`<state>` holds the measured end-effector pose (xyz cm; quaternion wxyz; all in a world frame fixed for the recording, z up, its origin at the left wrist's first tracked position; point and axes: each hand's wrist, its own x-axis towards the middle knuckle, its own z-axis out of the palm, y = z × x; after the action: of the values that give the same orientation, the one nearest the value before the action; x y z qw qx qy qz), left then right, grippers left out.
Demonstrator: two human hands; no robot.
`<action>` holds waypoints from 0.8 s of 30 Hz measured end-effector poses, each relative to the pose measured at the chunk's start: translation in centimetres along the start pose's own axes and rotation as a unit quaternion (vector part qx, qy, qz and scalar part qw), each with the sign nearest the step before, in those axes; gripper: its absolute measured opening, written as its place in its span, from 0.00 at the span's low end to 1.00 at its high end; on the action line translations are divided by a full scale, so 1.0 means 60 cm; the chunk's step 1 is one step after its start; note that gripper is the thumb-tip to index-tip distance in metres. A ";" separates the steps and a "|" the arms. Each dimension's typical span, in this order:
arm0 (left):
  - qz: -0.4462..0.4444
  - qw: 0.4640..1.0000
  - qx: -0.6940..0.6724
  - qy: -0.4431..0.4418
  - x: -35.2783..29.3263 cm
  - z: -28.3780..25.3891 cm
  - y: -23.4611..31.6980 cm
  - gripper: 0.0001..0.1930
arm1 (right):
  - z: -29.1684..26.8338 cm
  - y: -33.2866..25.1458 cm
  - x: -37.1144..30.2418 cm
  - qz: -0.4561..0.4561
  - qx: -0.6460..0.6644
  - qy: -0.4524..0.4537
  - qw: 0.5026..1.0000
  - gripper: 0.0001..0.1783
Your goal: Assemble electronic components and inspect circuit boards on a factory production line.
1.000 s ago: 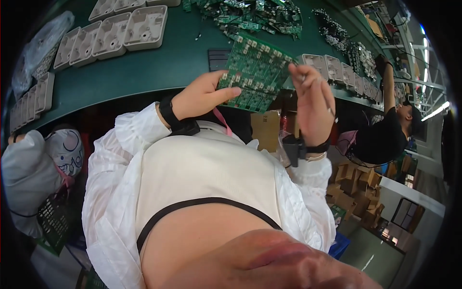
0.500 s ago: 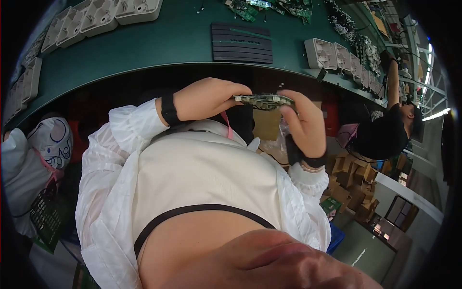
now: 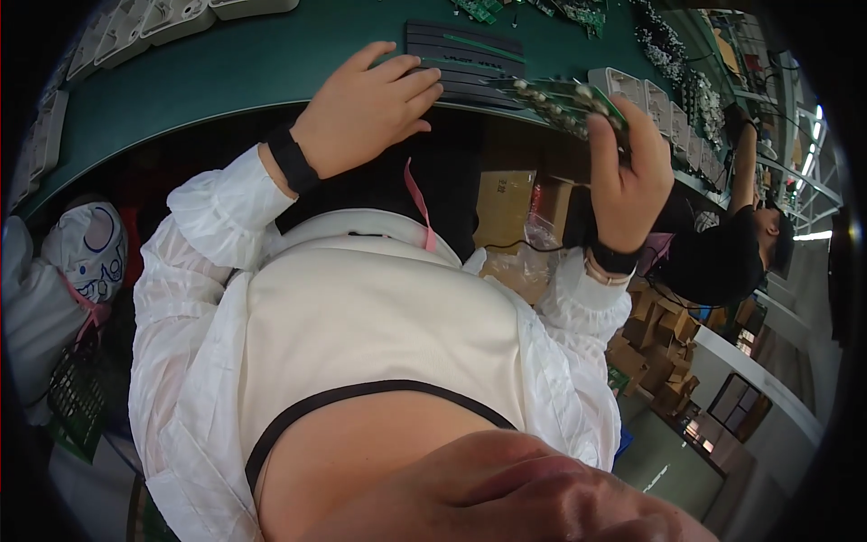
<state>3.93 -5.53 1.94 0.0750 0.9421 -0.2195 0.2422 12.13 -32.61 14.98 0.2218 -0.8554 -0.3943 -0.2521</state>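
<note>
A green circuit board (image 3: 560, 107) crowded with small parts is tilted above the bench's front edge. My right hand (image 3: 630, 176) pinches its right end between thumb and fingers. My left hand (image 3: 368, 110) is off the board, with its fingers spread and nothing in them. Its fingertips reach over the left side of a dark grey grooved block (image 3: 461, 45) on the bench. Narrow green strips lie in the block's grooves. The circuit board hides part of the block's right front.
Green bench (image 3: 208, 104) runs across the top. White plastic housings (image 3: 172, 20) line its left, and more housings (image 3: 623, 86) stand at right. Loose circuit boards (image 3: 578, 14) lie at the back. Cardboard boxes (image 3: 664, 343) are heaped at lower right. A co-worker in black (image 3: 722, 257) is at far right.
My left hand has let go of the circuit board and moved up and left, fingers spreading. My right hand has carried the board up and right, tilting it.
</note>
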 end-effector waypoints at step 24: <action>-0.024 0.999 0.044 0.008 -0.006 -0.016 -0.030 0.16 | 0.053 0.022 0.070 -0.124 -0.002 -0.095 0.988 0.13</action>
<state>4.04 -3.54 2.55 0.0407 0.9477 -0.1852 0.2569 16.38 -29.18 14.80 0.1485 -0.8206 -0.5157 -0.1964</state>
